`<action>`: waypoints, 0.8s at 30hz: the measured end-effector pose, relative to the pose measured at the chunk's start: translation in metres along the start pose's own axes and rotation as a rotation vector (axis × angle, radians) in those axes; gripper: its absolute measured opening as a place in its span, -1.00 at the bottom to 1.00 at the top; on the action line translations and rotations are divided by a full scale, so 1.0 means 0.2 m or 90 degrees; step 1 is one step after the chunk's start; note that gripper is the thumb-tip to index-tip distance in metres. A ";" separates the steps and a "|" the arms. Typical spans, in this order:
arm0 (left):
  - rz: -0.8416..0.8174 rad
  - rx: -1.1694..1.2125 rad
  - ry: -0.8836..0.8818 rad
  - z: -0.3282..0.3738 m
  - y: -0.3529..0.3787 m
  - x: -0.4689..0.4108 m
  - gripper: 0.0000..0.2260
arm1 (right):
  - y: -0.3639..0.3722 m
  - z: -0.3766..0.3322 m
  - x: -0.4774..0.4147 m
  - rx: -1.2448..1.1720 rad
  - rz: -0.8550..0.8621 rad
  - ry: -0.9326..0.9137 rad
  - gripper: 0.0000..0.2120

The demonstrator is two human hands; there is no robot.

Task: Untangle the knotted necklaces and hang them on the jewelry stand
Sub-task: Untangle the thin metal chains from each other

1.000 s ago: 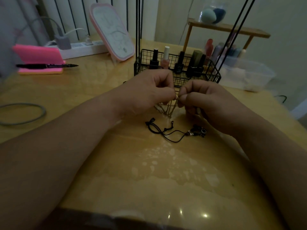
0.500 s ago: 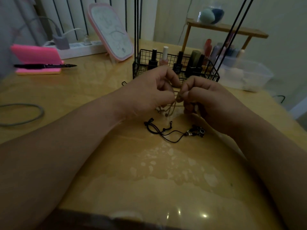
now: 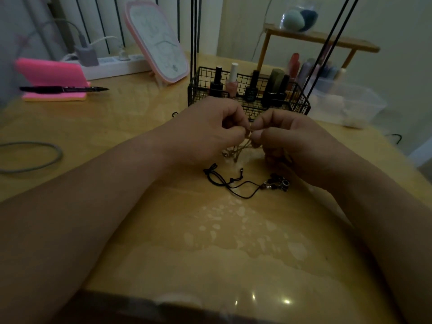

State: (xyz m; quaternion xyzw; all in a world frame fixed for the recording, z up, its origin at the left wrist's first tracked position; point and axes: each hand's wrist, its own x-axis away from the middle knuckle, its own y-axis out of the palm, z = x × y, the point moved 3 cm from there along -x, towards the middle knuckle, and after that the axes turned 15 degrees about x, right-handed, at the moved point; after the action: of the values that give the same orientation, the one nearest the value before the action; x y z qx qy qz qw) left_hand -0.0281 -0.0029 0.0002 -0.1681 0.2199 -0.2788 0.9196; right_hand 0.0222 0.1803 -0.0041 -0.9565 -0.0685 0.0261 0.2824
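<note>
We are mid-untangling: the thin gold chain necklace (image 3: 238,150) dangles over the yellow wooden tabletop (image 3: 222,253), pinched by our left hand (image 3: 210,133) and right hand (image 3: 288,141), seemingly at its knot. A black cord necklace (image 3: 244,183) lies just below. Next we must tease loops apart before hanging anything on the black wire jewelry stand (image 3: 201,90).

Head cam, looks fwd/down, close over table (image 3: 140,127).

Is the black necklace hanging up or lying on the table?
Lying down. The black necklace sprawls flat on the table, not hung on anything.
</note>
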 end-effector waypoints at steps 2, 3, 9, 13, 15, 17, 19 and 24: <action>0.003 0.011 0.000 0.00 0.00 0.00 -0.96 | 0.00 0.00 0.01 0.055 0.012 -0.001 -0.98; 0.001 0.020 -0.003 0.00 -0.01 0.00 -0.95 | 0.00 -0.01 0.01 0.070 0.017 0.001 -0.97; -0.052 0.058 -0.035 0.00 0.00 0.00 -0.95 | 0.01 -0.04 0.02 0.009 0.033 -0.011 -0.87; -0.076 0.010 -0.026 0.00 0.02 0.01 -0.93 | 0.03 -0.04 0.03 -0.041 -0.009 0.032 -0.80; -0.050 0.025 -0.010 0.01 0.01 0.00 -0.94 | 0.03 -0.05 0.03 -0.017 -0.008 0.046 -0.80; -0.015 0.071 -0.003 0.02 -0.01 0.00 -0.96 | 0.03 -0.05 0.03 0.013 0.000 0.052 -0.79; -0.002 0.138 -0.010 0.02 -0.02 0.00 -0.96 | 0.03 -0.05 0.03 0.021 0.008 0.050 -0.78; -0.004 0.265 -0.054 0.01 -0.02 -0.01 -0.87 | 0.01 -0.06 0.03 0.063 0.002 0.013 -0.76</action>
State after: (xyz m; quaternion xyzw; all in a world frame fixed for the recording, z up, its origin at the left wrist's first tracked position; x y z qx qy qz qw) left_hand -0.0311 -0.0054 0.0040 0.0133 0.1179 -0.3137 0.9421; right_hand 0.0300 0.1729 0.0036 -0.9416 -0.0627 0.0205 0.3301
